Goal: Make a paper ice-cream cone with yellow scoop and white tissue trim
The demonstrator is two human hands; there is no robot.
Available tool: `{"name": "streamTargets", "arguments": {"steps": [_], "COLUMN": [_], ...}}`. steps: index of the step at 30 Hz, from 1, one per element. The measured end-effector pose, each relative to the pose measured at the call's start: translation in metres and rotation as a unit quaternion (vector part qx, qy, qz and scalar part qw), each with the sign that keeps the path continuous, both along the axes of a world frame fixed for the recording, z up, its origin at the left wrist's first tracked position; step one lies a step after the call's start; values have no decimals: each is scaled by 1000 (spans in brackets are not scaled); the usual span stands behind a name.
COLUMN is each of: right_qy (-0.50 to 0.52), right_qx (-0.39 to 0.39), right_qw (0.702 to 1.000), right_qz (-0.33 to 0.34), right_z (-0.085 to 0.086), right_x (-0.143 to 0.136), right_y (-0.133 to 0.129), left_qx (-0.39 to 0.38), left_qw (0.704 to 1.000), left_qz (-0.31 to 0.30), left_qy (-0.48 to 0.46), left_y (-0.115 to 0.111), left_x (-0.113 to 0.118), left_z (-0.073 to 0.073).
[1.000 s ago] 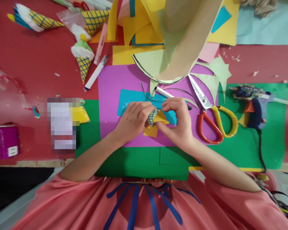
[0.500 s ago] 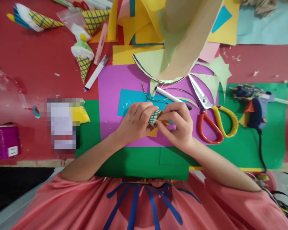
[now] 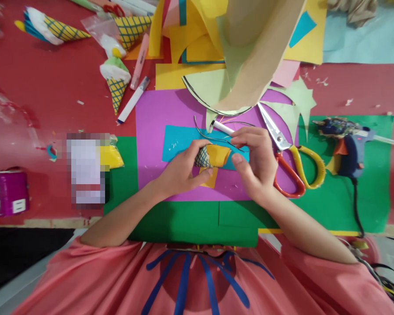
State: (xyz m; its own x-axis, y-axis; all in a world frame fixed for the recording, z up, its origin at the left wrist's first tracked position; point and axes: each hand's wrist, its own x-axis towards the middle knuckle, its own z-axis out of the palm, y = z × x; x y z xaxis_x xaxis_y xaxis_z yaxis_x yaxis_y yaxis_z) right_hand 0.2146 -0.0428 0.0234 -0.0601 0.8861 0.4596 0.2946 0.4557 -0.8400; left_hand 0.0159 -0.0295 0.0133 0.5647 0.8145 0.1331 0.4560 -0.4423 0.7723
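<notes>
My left hand (image 3: 183,171) grips a small paper cone (image 3: 202,157) with a blue grid pattern, thumb and fingers around it. A rolled strip of orange-yellow paper (image 3: 218,155) sticks out of the cone's wide end, toward the right. My right hand (image 3: 258,161) is just right of the strip, thumb and fingers apart, with nothing held. Beneath the hands lie a blue paper sheet (image 3: 174,142) and a small orange paper piece (image 3: 209,180), on a purple sheet (image 3: 151,175). A white marker (image 3: 223,127) lies just beyond my right fingers.
Scissors (image 3: 279,140) with red and yellow handles lie right of my right hand. Farther right is a glue gun (image 3: 351,151). Finished paper ice-cream cones (image 3: 116,89) and pens (image 3: 133,100) lie at the upper left. A curved pale green paper piece (image 3: 213,92) rises ahead.
My right hand has let go of the orange-yellow paper and drawn back right, its fingers spreading. The rolled strip now shows outside the cone, which stays in my left hand.
</notes>
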Motion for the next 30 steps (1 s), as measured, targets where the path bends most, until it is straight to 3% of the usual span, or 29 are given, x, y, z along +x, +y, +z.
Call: {"name": "streamTargets", "arguments": {"steps": [6,15,21,30], "right_qy": [-16,127,162,170], "right_qx": [-27,-217,-240,-256], "right_qw": [999,962,951,946], "right_qz": [32,103,106,103], "right_z": [1,-4,-3,-4], "right_x": [12,4,3,1], "right_y": [9,6,6,4], "left_qx": [6,-35,-88,-94], "left_qw": [999,999,996,995], "left_qz": [29,30,26,27], "left_qy": [21,-10,-20,-20], "left_y": [6,7,7,6], "left_x": [-6,-7,-6,-6], "left_z": [4,5,7,6]}}
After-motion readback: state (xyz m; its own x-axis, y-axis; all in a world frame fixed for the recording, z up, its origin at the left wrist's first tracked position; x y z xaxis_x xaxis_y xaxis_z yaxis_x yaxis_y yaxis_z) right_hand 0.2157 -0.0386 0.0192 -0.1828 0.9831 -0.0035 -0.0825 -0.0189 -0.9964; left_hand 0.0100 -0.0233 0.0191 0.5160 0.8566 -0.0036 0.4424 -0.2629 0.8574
